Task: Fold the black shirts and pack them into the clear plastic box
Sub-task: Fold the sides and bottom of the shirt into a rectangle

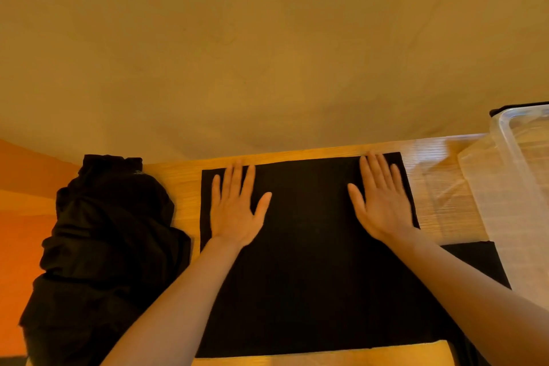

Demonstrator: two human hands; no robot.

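Both flat hands point(236, 211) point(381, 205) on folded black shirt point(309, 261)

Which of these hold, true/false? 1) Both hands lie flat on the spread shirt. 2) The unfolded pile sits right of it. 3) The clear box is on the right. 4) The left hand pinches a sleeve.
1) True: the left hand and right hand lie flat on the black shirt.
2) False: the crumpled pile sits to its left.
3) True: the clear plastic box is on the right.
4) False: its fingers are straight, pinching nothing.
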